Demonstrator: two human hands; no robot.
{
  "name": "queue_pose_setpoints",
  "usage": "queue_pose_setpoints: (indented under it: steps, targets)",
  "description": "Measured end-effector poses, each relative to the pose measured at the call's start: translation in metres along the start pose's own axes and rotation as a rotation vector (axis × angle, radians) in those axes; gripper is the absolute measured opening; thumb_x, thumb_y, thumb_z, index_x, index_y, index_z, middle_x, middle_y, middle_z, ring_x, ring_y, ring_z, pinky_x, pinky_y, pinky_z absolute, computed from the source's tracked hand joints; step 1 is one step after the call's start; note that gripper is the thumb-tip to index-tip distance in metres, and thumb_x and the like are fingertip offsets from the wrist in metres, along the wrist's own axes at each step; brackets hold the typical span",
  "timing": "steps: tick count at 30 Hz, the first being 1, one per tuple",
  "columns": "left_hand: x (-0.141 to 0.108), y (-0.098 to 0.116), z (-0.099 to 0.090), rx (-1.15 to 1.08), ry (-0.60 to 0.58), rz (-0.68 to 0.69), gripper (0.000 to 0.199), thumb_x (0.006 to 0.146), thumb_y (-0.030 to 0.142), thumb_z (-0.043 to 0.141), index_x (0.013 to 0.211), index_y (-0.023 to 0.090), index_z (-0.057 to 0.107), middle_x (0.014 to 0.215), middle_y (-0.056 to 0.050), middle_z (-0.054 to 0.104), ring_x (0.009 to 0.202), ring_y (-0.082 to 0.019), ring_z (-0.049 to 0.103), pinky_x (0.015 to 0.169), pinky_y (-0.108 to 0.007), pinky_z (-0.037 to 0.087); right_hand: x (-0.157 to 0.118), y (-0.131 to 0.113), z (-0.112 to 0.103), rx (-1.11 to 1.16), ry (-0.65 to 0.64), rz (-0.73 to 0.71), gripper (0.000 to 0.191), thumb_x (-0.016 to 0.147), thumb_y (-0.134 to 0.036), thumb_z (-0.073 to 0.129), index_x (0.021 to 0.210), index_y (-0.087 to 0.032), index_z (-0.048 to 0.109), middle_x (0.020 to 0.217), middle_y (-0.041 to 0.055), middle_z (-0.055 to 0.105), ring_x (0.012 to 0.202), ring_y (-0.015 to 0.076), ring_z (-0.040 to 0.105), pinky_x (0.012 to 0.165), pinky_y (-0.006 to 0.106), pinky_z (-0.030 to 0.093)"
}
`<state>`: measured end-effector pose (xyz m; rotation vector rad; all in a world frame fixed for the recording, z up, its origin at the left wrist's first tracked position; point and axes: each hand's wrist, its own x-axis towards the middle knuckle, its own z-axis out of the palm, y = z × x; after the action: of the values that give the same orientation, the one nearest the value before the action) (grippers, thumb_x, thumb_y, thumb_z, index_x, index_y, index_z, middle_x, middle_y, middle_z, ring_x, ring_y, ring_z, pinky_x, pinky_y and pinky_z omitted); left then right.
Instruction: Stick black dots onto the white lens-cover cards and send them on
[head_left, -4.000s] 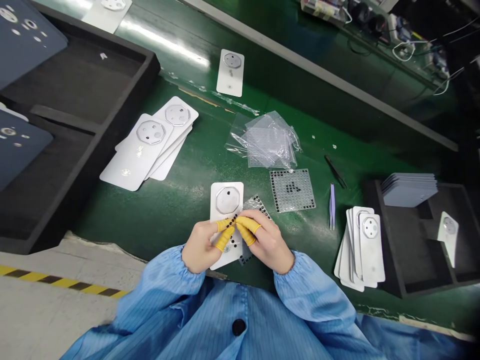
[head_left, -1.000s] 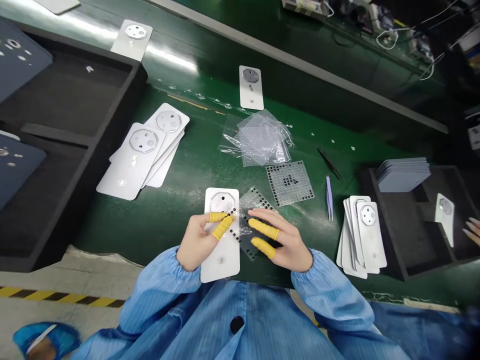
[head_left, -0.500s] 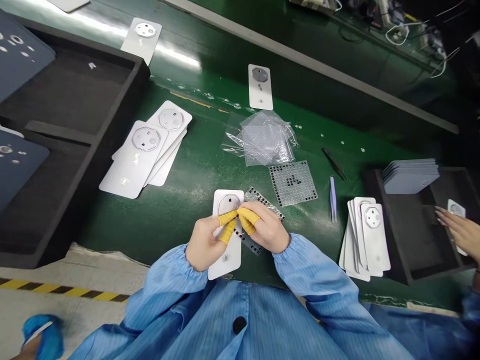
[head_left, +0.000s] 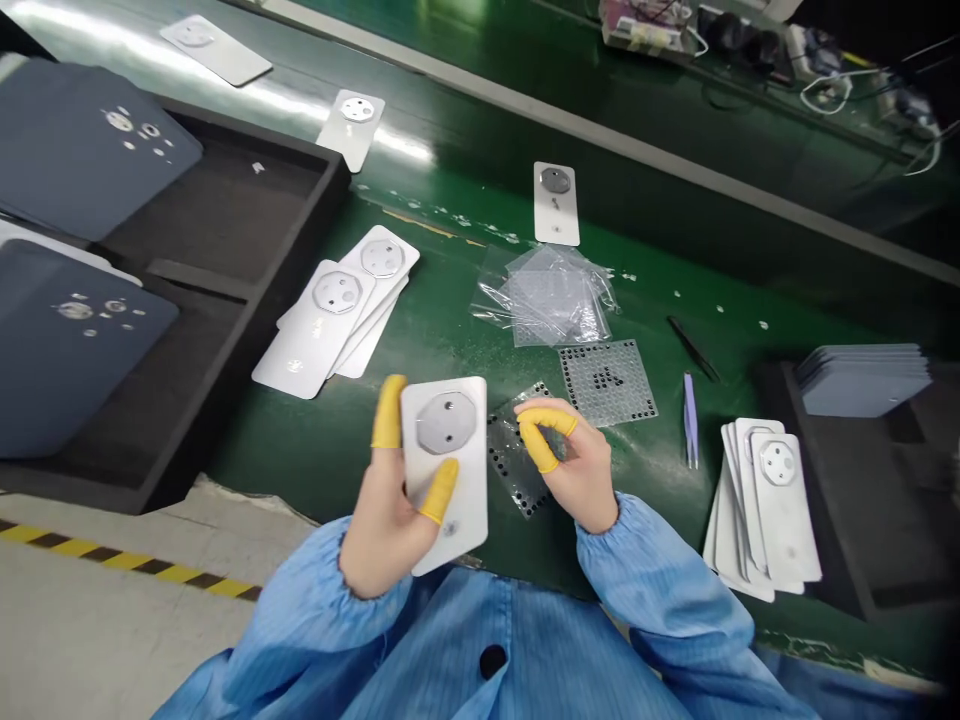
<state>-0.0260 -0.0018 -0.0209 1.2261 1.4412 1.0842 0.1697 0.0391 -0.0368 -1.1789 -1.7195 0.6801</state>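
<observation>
My left hand [head_left: 394,510], with yellow covers on thumb and finger, grips a white phone-shaped panel [head_left: 461,500] by its left side, the thumb on its face. The panel has an octagonal grey area with two dark holes or dots. My right hand [head_left: 570,450] is closed, its yellow-covered thumb and forefinger tips together; anything between them is too small to make out. It is over a clear sheet with black dots [head_left: 531,490]. A second dotted sheet [head_left: 611,385] lies behind it, and clear plastic films [head_left: 559,300] lie farther back.
White panels lie stacked at left [head_left: 315,340] and right [head_left: 784,510], with single ones farther back. Black trays [head_left: 247,360] hold dark grey panels [head_left: 67,350]. Purple tweezers [head_left: 690,420] and black tweezers [head_left: 694,350] lie to the right. Cluttered cables [head_left: 825,90] are at the back right.
My left hand has taken hold of the white panel and lifted it. My right hand has moved right, off the panel. The other person's hand at far right has left the view.
</observation>
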Motion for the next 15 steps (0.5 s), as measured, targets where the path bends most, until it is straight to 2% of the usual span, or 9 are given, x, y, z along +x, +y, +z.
queue_pose_setpoints:
  steps: [2, 5, 9, 12, 15]
  targets:
    - [-0.005, 0.000, 0.018, -0.015, -0.128, -0.052, 0.076, 0.087, 0.027, 0.059, 0.150, 0.024, 0.017, 0.136, -0.013, 0.056, 0.114, -0.028, 0.062, 0.093, -0.042, 0.053, 0.001, -0.009, -0.002, -0.007, 0.042, -0.049, 0.013, 0.086, -0.011, 0.060, 0.092, -0.021, 0.064, 0.095, 0.0061, 0.069, 0.089, 0.0165, 0.066, 0.080, 0.035, 0.056]
    - [-0.008, 0.000, 0.036, -0.010, -0.243, -0.075, 0.065, 0.084, 0.025, 0.061, 0.143, 0.021, 0.032, 0.118, -0.012, 0.067, 0.097, -0.028, 0.069, 0.078, -0.038, 0.058, -0.003, -0.014, -0.002, -0.140, 0.066, -0.270, 0.021, 0.085, -0.010, 0.060, 0.103, -0.021, 0.063, 0.098, 0.0072, 0.069, 0.092, 0.0179, 0.066, 0.085, 0.039, 0.056]
    - [-0.010, 0.001, 0.040, 0.013, -0.247, -0.054, 0.065, 0.078, 0.019, 0.065, 0.137, 0.021, 0.038, 0.115, -0.010, 0.068, 0.095, -0.027, 0.069, 0.077, -0.036, 0.057, -0.011, -0.015, -0.006, -0.300, -0.068, -0.401, 0.030, 0.087, -0.007, 0.051, 0.115, -0.016, 0.059, 0.106, 0.0109, 0.070, 0.102, 0.0201, 0.065, 0.095, 0.044, 0.052]
    - [-0.011, 0.003, 0.038, 0.024, -0.228, -0.046, 0.069, 0.077, 0.016, 0.064, 0.139, 0.022, 0.034, 0.118, -0.010, 0.068, 0.100, -0.027, 0.069, 0.078, -0.036, 0.058, -0.012, -0.019, -0.012, -0.400, -0.160, -0.472, 0.028, 0.087, -0.010, 0.048, 0.112, -0.012, 0.060, 0.114, 0.0158, 0.068, 0.115, 0.0245, 0.060, 0.098, 0.046, 0.050]
    - [-0.012, 0.005, 0.037, 0.058, -0.219, -0.036, 0.072, 0.078, 0.015, 0.062, 0.142, 0.021, 0.030, 0.119, -0.010, 0.068, 0.101, -0.027, 0.069, 0.077, -0.034, 0.058, -0.012, -0.023, -0.015, -0.425, -0.197, -0.480, 0.027, 0.089, -0.018, 0.047, 0.110, -0.009, 0.061, 0.121, 0.0200, 0.064, 0.122, 0.0282, 0.055, 0.098, 0.048, 0.050]
